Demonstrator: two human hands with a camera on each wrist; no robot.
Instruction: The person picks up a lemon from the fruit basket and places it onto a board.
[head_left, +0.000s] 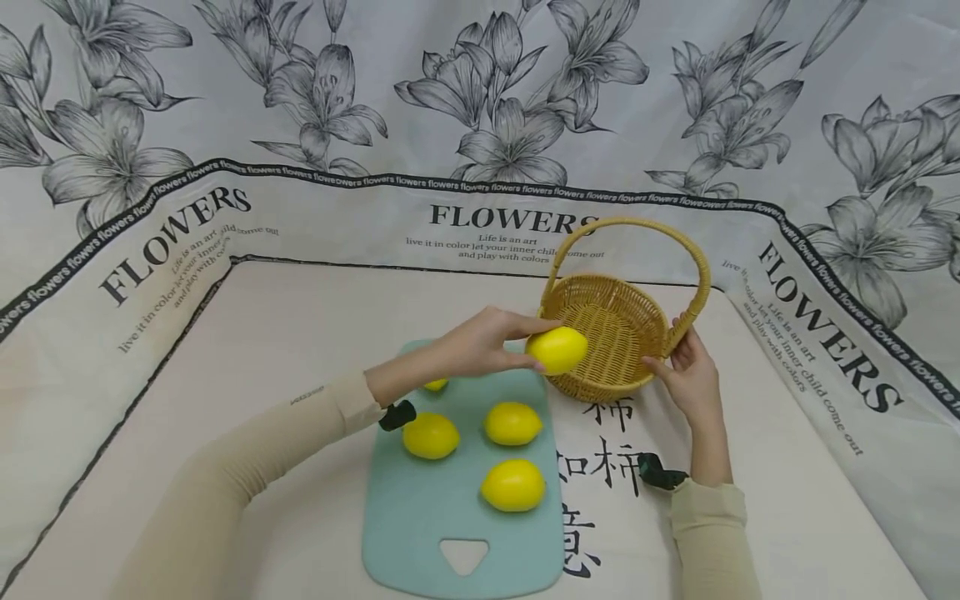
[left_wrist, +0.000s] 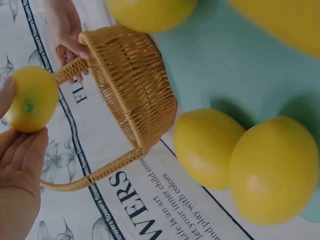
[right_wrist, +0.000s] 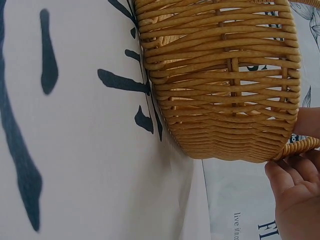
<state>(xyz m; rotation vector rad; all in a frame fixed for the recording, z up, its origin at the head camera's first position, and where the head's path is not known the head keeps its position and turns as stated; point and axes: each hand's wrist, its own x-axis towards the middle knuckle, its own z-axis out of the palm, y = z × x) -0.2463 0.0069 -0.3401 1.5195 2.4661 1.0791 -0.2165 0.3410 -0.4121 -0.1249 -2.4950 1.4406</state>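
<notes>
My left hand point(head_left: 487, 343) holds a yellow lemon point(head_left: 557, 350) between thumb and fingers, over the near left rim of a wicker basket point(head_left: 611, 387). In the left wrist view the held lemon point(left_wrist: 34, 100) shows its green-tinged end. At the basket's right side my right hand point(head_left: 690, 379) grips the rim and the foot of the arched handle point(head_left: 701, 267). The inside of the basket shows bare woven bottom in the head view. Several more lemons point(head_left: 513, 423) lie on a light teal cutting board point(head_left: 390, 533); my left forearm partly hides one lemon point(head_left: 437, 385).
The board lies left of the basket, its triangular hole at the near end. Black brush characters point(head_left: 615, 462) mark the white cloth point(head_left: 300, 533) between board and right arm. Behind stands a floral-printed curtain point(head_left: 337, 217) that folds round both sides.
</notes>
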